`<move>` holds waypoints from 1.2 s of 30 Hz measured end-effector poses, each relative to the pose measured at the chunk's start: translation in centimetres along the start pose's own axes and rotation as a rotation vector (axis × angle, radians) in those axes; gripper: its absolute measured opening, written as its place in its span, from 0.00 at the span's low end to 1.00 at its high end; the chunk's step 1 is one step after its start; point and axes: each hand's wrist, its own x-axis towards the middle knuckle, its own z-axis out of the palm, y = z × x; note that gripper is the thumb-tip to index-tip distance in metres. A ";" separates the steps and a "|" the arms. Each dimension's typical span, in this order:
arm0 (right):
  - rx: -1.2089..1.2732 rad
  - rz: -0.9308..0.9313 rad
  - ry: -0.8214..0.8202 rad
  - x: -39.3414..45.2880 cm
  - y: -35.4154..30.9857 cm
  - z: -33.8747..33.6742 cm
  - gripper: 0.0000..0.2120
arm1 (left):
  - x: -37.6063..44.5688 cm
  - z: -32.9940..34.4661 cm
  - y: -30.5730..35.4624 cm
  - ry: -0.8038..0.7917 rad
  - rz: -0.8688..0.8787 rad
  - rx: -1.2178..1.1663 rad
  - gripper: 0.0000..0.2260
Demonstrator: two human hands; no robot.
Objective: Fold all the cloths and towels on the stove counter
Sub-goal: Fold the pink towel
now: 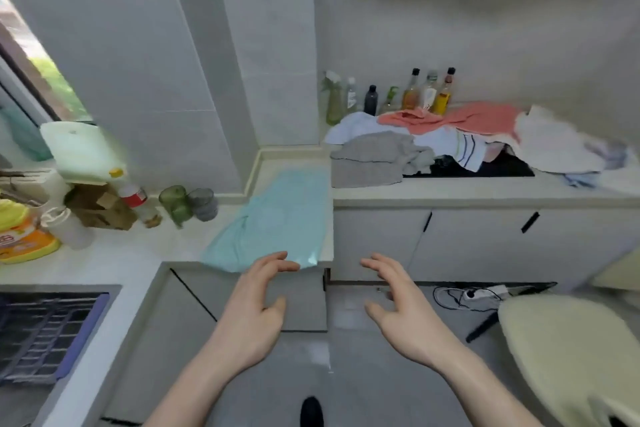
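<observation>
While both hands reach forward with nothing in them, the left hand [254, 291] has its fingers [277, 262] spread and loosely bent just at the near edge of the light blue cloth [277, 218], which lies flat on the counter [138, 253]; whether they touch it I cannot tell. The right hand [398, 295] hovers beside, fingers apart. A heap of unfolded towels [450, 142] sits on the stove counter [450, 191], bottles [412, 94] behind it

Soft daylight from the window [41, 80] (left), blurred, warped edges.
</observation>
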 end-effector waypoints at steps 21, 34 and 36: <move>0.087 0.315 0.498 6.9 12.6 -17.3 0.29 | 28.2 16.2 10.4 -0.459 0.315 0.004 0.22; 0.096 0.251 0.264 18.4 21.9 -31.9 0.25 | 37.4 25.6 16.6 -0.327 0.138 0.003 0.21; 0.069 0.233 0.229 20.1 22.8 -34.0 0.25 | 38.4 26.7 17.5 -0.298 0.120 -0.004 0.22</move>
